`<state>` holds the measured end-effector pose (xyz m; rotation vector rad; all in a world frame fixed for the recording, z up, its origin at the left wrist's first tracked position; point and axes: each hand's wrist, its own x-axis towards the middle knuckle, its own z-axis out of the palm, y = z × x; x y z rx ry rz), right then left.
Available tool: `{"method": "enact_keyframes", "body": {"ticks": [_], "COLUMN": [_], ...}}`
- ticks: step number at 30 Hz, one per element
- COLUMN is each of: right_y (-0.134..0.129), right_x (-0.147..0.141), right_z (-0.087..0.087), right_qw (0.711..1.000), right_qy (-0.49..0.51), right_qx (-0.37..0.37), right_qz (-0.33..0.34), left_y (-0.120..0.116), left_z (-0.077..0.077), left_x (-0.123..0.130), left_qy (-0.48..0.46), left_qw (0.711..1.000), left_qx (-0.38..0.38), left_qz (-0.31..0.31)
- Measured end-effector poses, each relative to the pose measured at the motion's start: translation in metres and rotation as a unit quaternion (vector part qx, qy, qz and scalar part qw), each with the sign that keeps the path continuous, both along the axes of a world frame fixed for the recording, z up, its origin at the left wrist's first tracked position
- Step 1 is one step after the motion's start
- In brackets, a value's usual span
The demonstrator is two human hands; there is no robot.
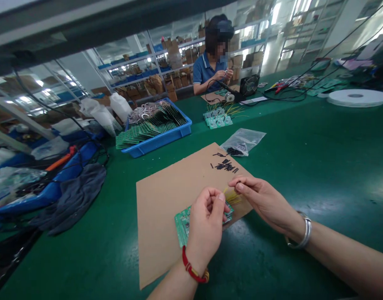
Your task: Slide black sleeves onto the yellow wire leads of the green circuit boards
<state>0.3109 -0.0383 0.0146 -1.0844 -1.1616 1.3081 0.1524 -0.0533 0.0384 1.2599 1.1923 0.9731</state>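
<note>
Green circuit boards [181, 227] with yellow wires [236, 197] lie on a sheet of brown cardboard [160, 216]. Over the boards is my left hand [209, 218], closed, its thumb and fingertip pinched on a yellow wire. To its right, my right hand [263, 198] is closed too, with thumb and forefinger pressed on a small black tube piece that is mostly hidden. Short black tube pieces [224, 165] are scattered on the far corner of the cardboard. Touching that corner is a clear plastic bag [246, 139] with more black pieces inside.
A blue tray [161, 143] of upright circuit boards stands at the back left. Beyond the bag are wired boards [218, 118], and a person [211, 68] works across the green table [304, 166]. A white reel [358, 97] lies at right; a dark cloth [74, 200] hangs at left.
</note>
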Motion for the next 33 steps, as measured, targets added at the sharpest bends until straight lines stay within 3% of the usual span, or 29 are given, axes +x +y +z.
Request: {"method": "enact_keyframes", "body": {"ticks": [8, 33], "right_y": [0.0008, -0.0022], "right_x": [-0.0021, -0.0034], "right_z": [0.0048, 0.0074], "right_qw": [0.987, 0.99], "right_qy": [0.142, 0.123], "right_qx": [-0.069, -0.072], "right_qz": [-0.023, 0.012], "left_y": [-0.0023, -0.0015], "left_z": [0.0023, 0.0014], "left_x": [0.0022, 0.0007], "left_qy": [0.001, 0.03], "left_qw": [1.0, 0.999], "left_qx": [-0.014, 0.002], "left_qz": [-0.007, -0.023]}}
